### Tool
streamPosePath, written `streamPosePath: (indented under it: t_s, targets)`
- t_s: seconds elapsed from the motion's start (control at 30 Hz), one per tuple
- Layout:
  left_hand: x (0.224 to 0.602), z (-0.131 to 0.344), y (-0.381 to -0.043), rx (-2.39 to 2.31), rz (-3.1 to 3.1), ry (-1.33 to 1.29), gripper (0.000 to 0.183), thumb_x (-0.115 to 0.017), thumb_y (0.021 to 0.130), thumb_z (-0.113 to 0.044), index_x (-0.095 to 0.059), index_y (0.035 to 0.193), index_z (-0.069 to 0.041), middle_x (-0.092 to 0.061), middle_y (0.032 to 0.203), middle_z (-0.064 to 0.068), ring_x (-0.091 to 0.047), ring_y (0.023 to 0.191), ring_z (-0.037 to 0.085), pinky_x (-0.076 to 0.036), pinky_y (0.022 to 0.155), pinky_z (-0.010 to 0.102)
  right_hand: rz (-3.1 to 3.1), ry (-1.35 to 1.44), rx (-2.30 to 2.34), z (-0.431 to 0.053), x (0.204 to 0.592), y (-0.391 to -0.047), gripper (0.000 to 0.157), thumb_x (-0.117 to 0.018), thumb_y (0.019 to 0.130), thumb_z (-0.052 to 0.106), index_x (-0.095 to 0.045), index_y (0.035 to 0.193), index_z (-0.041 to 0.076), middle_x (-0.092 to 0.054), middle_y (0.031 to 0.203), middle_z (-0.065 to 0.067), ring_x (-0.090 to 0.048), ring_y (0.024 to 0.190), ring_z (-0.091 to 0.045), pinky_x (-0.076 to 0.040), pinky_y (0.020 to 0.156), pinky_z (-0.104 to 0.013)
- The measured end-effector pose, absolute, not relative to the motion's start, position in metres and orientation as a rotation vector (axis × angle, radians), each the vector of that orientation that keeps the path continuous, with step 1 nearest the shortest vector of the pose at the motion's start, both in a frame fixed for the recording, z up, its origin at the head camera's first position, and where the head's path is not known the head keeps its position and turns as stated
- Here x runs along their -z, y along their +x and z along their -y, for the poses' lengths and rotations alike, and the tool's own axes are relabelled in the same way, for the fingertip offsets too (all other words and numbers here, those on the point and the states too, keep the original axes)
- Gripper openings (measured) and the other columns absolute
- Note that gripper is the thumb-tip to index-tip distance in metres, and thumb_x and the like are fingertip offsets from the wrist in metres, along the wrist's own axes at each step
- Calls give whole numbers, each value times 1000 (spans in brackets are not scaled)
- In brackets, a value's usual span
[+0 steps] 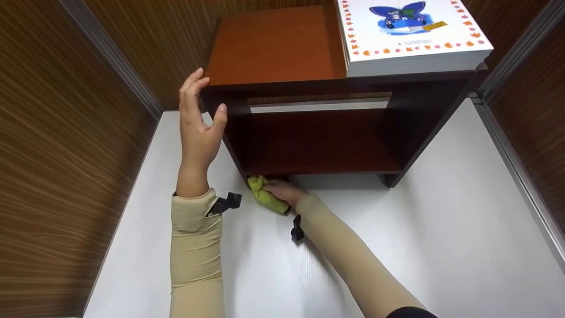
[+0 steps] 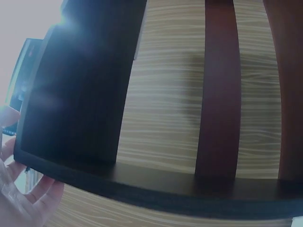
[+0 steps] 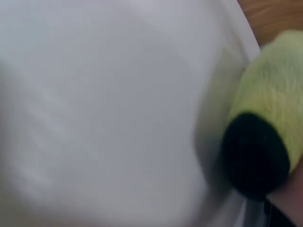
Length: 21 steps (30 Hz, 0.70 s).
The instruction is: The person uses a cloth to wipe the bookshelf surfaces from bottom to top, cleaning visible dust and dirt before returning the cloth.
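Note:
My left hand (image 1: 201, 123) is raised at the upper left corner of a small dark-brown shelf (image 1: 324, 141), thumb apart from the extended fingers. In the left wrist view, its fingers (image 2: 45, 194) touch the shelf's outer edge. Low down, near the foot of the shelf's left side panel, my right hand (image 1: 283, 191) grips a bunched yellow-green cloth (image 1: 268, 199) just under the lower board. The right wrist view shows the cloth (image 3: 272, 92) close up with a dark round end; most of the right hand is out of that frame.
Thick picture books (image 1: 408, 33) are stacked on the right of the shelf's orange-brown top (image 1: 278, 46). The shelf stands on a white surface (image 1: 468, 247), with wood-grain panels (image 1: 57, 145) on the left, back and right. Metal strips run along the panel corners.

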<state>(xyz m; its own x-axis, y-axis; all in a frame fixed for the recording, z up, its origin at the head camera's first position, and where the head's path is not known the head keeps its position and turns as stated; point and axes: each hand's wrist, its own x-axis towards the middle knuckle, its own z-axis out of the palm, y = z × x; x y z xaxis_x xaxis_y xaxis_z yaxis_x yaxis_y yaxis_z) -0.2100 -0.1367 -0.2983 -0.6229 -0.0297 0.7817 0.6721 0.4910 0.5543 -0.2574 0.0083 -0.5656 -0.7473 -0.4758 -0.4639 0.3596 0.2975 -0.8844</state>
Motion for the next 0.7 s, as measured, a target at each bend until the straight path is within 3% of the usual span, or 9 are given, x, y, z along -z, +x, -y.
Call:
streamPosePath:
  t_s: [0.3, 0.53, 0.7]
  targets:
    - [299, 135, -207, 1123, 1985, -475, 43, -51, 83, -13, -45, 119, 10, -40, 135, 24, -33, 129, 15, -21, 108, 29, -2048, -19, 1397, 5, 563, -258, 50, -48, 94, 38, -44, 138, 15, -48, 130, -1, -44, 113, -17, -34, 97, -33]
    - [299, 134, -207, 1137, 2000, -485, 44, -52, 82, -12, -45, 120, 10, -40, 136, 24, -33, 129, 14, -22, 107, 30, -2046, 195, 1505, 10, 561, -264, 37, -53, 89, 34, -56, 114, 7, -51, 109, -2, -47, 95, -16, -38, 84, -29]
    - [298, 133, -207, 1136, 1999, -491, 45, -53, 82, -12, -45, 120, 10, -40, 136, 24, -33, 129, 15, -22, 107, 30, -2039, 350, 1506, 13, 558, -269, 57, -52, 89, 46, -42, 131, 9, -44, 119, -2, -44, 105, -17, -36, 91, -30]
